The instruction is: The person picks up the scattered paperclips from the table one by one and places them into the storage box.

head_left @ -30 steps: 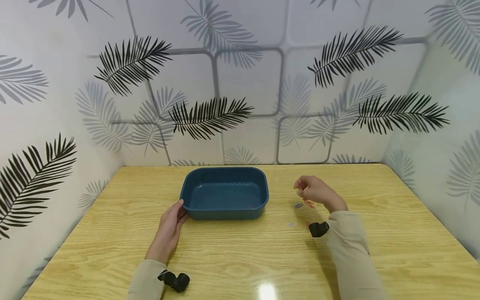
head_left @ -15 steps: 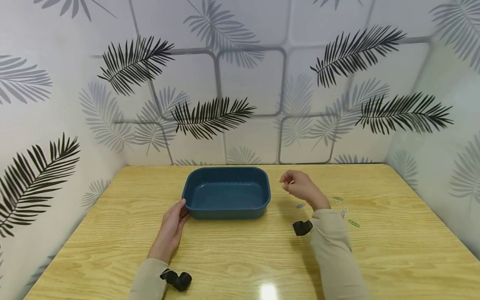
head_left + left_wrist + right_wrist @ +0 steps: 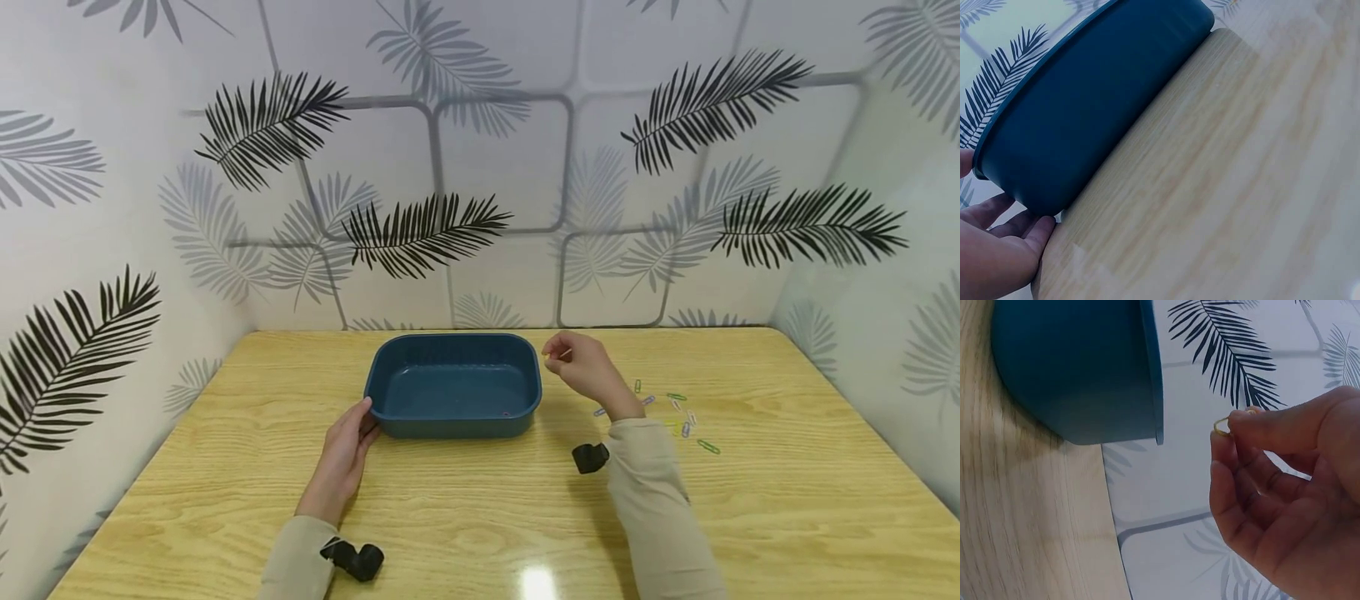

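Blue plastic bin [image 3: 453,428] is sitting on the wood table [image 3: 450,521] in the head view, approx. centre. L hand [image 3: 343,457] is gripping its near L corner. R hand [image 3: 588,368] is hovering just off the bin's R rim, thumb + fingertips pinching a small yellow clip [image 3: 547,357]. Loose clips [image 3: 708,447] in green, purple, yellow etc. are lying R of the bin, some partly hidden by the R forearm. Tiny pinkish spot [image 3: 506,414] is showing inside the bin, near R corner; too small to ID.

L wrist view: L hand is holding the bin's end, one digit at the rim, others curling in at the base, presumably steadying it.

R wrist view: thumb + index are pinching the yellow clip, its loop poking out past the tips; other fingers are bending w/o visible load. Clip is hanging apart from the bin, outside the rim, w/ patterned wall [image 3: 1166,487] behind.

Step in hand, I'm judging: transfer of 1 clip to the bin, mid-way. Next move is probably calling for a short shift L over the rim, then the pinch loosening, L hand keeping the bin put.
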Motion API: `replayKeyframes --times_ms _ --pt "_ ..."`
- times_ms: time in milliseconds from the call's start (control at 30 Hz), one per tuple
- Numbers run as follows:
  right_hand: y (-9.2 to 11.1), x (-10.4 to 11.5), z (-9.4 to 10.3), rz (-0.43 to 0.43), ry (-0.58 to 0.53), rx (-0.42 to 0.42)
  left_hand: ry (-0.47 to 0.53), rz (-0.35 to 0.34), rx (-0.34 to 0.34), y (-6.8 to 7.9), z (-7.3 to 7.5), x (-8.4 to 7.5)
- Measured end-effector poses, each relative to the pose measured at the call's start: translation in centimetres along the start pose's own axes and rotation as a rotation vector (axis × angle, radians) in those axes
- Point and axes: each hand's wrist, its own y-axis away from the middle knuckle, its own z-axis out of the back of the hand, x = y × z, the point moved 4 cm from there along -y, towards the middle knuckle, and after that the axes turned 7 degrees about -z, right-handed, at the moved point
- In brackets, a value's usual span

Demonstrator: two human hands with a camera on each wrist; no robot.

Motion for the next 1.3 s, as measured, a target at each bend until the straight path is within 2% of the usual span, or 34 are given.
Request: replayKeyframes --times_ms 400,633,1300 --pt "0.1 1.6 -1.9 0.086 -0.044 0.004 0.006 -0.001 -0.001 0.0 0.0 0.0" --pt "0.2 2.6 -2.8 0.123 -0.007 0.018 -0.004 0.001 0.001 0.0 0.1 0.0" --pt "0.3 2.7 -3.0 0.104 0.011 0.052 -0.003 0.018 -0.007 -0.2 0.1 0.2"
